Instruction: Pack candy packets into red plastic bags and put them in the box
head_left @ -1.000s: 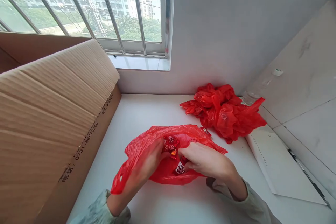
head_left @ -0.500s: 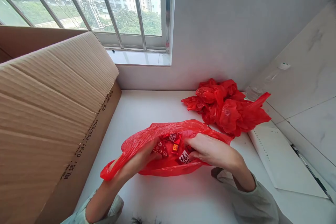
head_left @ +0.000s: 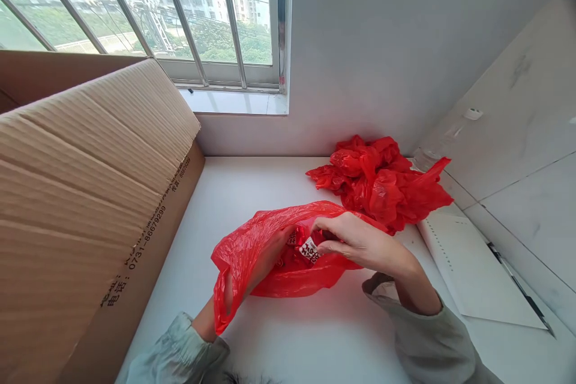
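Observation:
A red plastic bag (head_left: 252, 243) lies open on the white counter (head_left: 315, 336) in front of me. My left hand (head_left: 265, 255) is pushed inside it, mostly veiled by the red film, so its fingers are hard to read. My right hand (head_left: 355, 243) rests at the bag's mouth, fingers pinched on a small red and white printed packet (head_left: 309, 249). More small red packets (head_left: 293, 237) sit inside the bag between my hands.
A large open cardboard box (head_left: 90, 192) fills the left side. A heap of crumpled red plastic bags (head_left: 382, 183) lies at the back right. A white sheet (head_left: 468, 273) with a pen (head_left: 517, 288) lies at the right, by the tiled wall. A barred window is behind.
My left arm has slid deeper into the bag, whose handle now hangs over my forearm. My right hand lifted slightly and now pinches a packet at the bag's mouth.

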The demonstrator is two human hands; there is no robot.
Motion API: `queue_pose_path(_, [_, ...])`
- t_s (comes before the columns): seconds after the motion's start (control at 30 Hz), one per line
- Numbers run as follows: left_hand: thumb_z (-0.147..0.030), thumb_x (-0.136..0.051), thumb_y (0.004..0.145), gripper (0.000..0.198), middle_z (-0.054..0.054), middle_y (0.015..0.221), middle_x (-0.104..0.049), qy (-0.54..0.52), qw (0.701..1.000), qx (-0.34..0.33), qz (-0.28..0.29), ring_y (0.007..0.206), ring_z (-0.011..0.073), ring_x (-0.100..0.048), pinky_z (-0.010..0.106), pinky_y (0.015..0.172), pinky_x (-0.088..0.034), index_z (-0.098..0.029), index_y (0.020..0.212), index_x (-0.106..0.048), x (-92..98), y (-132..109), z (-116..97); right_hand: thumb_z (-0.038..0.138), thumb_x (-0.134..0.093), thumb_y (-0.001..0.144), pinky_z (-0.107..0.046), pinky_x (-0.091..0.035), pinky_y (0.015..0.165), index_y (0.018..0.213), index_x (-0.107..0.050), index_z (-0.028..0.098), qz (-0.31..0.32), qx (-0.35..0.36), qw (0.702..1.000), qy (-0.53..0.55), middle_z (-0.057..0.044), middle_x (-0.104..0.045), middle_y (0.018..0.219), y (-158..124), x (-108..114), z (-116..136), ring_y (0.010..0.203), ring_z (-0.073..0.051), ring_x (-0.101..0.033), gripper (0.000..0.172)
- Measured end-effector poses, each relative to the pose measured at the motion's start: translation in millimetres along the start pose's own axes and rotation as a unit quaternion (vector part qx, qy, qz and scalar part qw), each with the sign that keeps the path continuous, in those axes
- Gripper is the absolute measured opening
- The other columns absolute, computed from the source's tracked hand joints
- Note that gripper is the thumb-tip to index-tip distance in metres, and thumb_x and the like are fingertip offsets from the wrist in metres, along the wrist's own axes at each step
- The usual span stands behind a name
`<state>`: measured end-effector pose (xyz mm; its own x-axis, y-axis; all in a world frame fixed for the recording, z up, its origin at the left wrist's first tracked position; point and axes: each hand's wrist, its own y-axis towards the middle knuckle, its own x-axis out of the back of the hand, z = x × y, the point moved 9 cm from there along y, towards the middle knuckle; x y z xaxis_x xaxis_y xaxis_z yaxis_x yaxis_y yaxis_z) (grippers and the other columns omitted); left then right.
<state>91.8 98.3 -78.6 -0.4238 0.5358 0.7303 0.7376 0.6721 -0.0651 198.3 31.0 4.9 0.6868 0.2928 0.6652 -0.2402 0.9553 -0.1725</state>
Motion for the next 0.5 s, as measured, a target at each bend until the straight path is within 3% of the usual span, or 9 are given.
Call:
queue_pose_path(0.13, [-0.041,-0.056,0.096,0.033,0.007,0.121,-0.061,-0.054,0.998,-0.003,-0.014,0.101,0.0220,-0.063,0.040,0.089,-0.055,-0.016,0.117,-0.061,5.0,-3,2,0.025,-0.053,0.092,-0.025,-0.031,0.060,0.082,-0.055,0.020,-0.015,0.022,0.996,0.086,0.005,-0.050,0.073,-1,9,3,0.065,-0.010,-0.040,0.011])
queue_pose_path(0.23, [-0.040,-0.059,0.094,0.035,0.008,0.120,-0.061,-0.104,0.995,-0.009,-0.009,0.107,0.0251,-0.061,0.046,0.095,-0.051,-0.015,0.119,-0.060,16.2,-4,-3,0.026,-0.055,0.092,-0.025,-0.030,0.059,0.084,-0.057,0.020,-0.044,0.004,0.995,0.093,0.005,-0.050,0.074,-2,18,-5,0.065,-0.010,-0.041,0.011])
queue_pose_path(0.3, [-0.038,-0.063,0.091,0.036,0.009,0.120,-0.062,-0.154,0.988,-0.002,0.011,0.108,0.0248,-0.061,0.047,0.095,-0.051,-0.018,0.120,-0.057,24.0,-7,-7,0.027,-0.055,0.091,-0.025,-0.031,0.060,0.085,-0.058,0.019,-0.064,-0.012,0.995,0.081,0.004,-0.054,0.077,-5,24,-8,0.067,-0.010,-0.043,0.011])
queue_pose_path(0.37, [-0.042,-0.062,0.089,0.038,0.008,0.120,-0.064,-0.205,0.978,0.018,0.045,0.105,0.0232,-0.063,0.040,0.091,-0.053,-0.020,0.119,-0.057,28.4,-12,-12,0.027,-0.054,0.092,-0.025,-0.031,0.059,0.087,-0.060,0.019,-0.077,-0.027,0.994,0.071,0.004,-0.055,0.077,-10,29,-10,0.066,-0.010,-0.043,0.011])
queue_pose_path(0.5, [-0.054,-0.049,0.092,0.042,0.007,0.108,-0.068,-0.271,0.955,0.073,0.096,0.093,0.0213,-0.068,0.033,0.081,-0.056,-0.021,0.117,-0.059,28.2,-20,-18,0.028,-0.055,0.091,-0.024,-0.029,0.055,0.089,-0.062,0.019,-0.092,-0.040,0.993,0.063,0.006,-0.052,0.069,-18,36,-8,0.059,-0.009,-0.039,0.012])
